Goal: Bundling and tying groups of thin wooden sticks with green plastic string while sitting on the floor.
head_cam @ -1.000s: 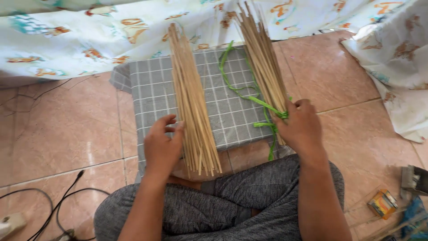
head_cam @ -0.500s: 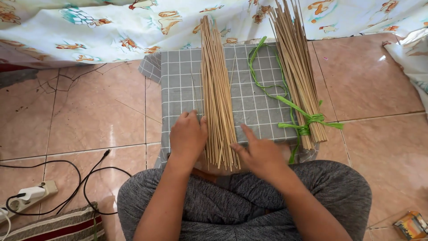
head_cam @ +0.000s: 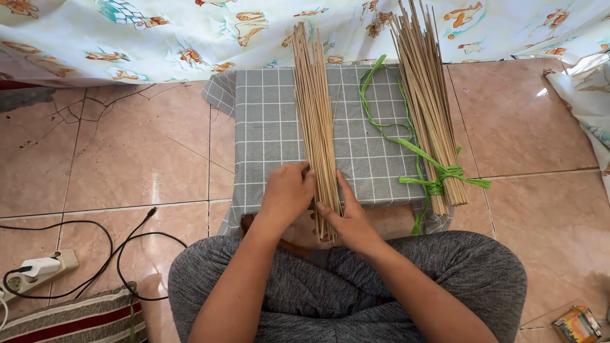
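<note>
Loose bundle: long pale-tan thin sticks gathered in a loose untied bundle point(head_cam: 316, 127) lay lengthwise on the grey checked cloth mat point(head_cam: 267, 133), near ends overhanging the mat's edge toward the person's lap.
Left hand: left hand point(head_cam: 287, 194) was cupped against the left flank of the bundle's near end, fingers curled onto the sticks; pressing rather than fully closed round them.
Right hand: right hand point(head_cam: 351, 219) lay against the right flank, thumb up along the sticks, fingers under the near ends. Both hands squeezed the bundle between them.
Tie on gripped bundle: none visible anywhere along its length.
Tied bundle: a second bundle of the same tan sticks point(head_cam: 429, 108) lay well to the right of the grip, bound near its near end with a knotted green plastic strip point(head_cam: 438, 178).
Spare strip: a loose run of the green strip looped on the mat between the two bundles, just right of the grip.
Progress (judgement): one bundle finished; the gripped one gathered and squared, binding not yet done.
Surroundings: tan floor tiles point(head_cam: 127, 152), patterned fabric point(head_cam: 159, 38) beyond the far ends, black cable and white power strip point(head_cam: 38, 270) far left.
</note>
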